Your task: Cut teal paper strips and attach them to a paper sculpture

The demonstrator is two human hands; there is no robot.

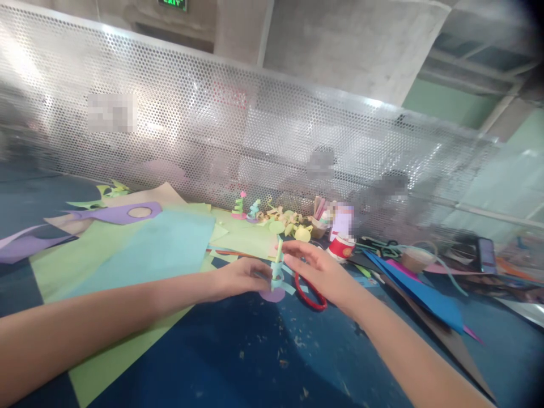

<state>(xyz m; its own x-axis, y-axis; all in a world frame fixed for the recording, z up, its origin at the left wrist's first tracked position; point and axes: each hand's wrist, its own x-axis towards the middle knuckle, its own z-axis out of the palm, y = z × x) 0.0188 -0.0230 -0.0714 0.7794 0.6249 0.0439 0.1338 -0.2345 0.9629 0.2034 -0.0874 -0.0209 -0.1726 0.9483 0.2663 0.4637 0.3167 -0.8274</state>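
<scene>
A small pale blue and yellow paper spiral (277, 271) stands upright on a round purple paper base (273, 294) in the middle of the table. My left hand (244, 277) is at its left side, fingers curved toward the lower part of the spiral. On the other side my right hand (317, 269) has its fingertips by the top of the spiral, with thumb and fingers apart. Whether the left fingertips press on the paper is too blurred to tell. Red-handled scissors (312, 300) lie under and beside my right hand.
Green and blue paper sheets (170, 243) and a purple cut-out (114, 213) cover the left. Behind stand two small paper spirals (238, 207), yellow scraps (289, 222) and a red cup (340, 247). Blue folded paper (420, 294) and a phone (487, 256) are at right, before a perforated metal screen (191, 130).
</scene>
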